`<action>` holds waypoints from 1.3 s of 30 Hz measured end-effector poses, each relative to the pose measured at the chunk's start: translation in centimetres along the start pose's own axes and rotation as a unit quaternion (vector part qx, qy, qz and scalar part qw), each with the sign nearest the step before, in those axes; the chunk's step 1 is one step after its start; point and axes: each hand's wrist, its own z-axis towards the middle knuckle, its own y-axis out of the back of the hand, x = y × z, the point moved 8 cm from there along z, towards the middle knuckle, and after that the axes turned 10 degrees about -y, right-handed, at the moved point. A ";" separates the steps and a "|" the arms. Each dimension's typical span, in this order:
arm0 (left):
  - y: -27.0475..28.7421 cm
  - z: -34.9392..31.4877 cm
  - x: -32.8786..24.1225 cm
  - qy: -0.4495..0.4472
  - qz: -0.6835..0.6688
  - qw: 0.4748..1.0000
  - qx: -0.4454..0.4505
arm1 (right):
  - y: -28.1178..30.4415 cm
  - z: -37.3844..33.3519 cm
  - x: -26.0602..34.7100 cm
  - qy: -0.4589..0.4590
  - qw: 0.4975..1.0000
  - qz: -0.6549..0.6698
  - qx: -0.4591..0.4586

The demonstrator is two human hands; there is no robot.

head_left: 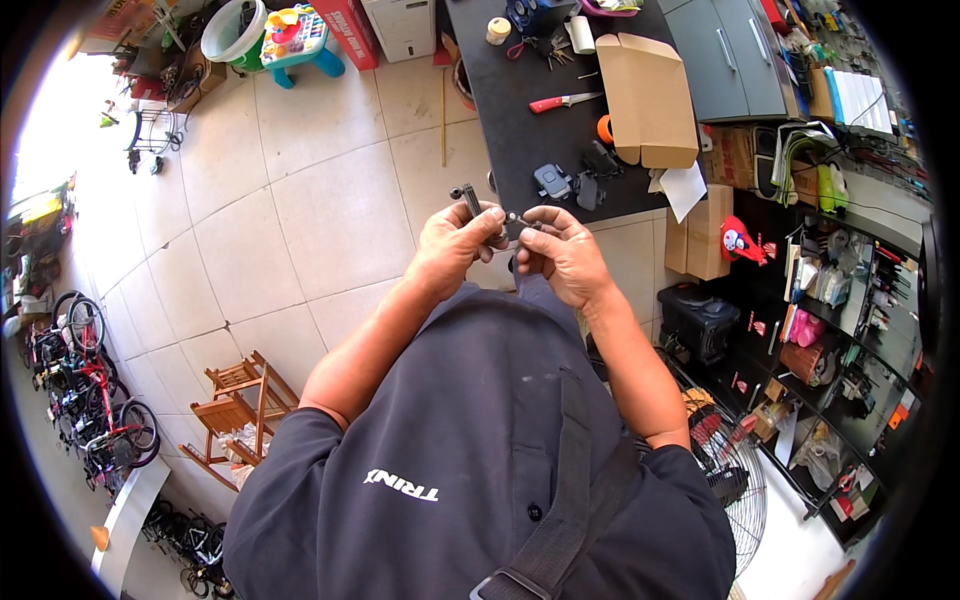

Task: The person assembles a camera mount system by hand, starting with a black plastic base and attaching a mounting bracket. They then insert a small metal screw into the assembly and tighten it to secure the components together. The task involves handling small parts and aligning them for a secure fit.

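Both hands meet in front of my chest, just off the near end of the black table [510,130]. My left hand [458,240] is closed around a narrow dark part [472,200] with a small round knob sticking out at its top. Thumb and fingers of my right hand [568,252] pinch a small dark piece [514,217], held close to the left fingertips. Whether the two pieces touch cannot be made out. On the table just beyond lie a grey phone-mount-like device [552,181] and several dark plastic parts [588,190].
An open cardboard box [650,100], a red-handled knife [548,104] and an orange tape roll [604,128] lie on the table. Crowded shelves [850,330] and a fan [735,480] stand at right. Wooden chairs [235,415] and bicycles [100,400] are at left.
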 end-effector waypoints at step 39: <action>-1.6 -2.6 -2.9 -0.180 0.095 0.971 0.122 | 0.0 -1.3 1.6 0.029 0.991 0.013 0.129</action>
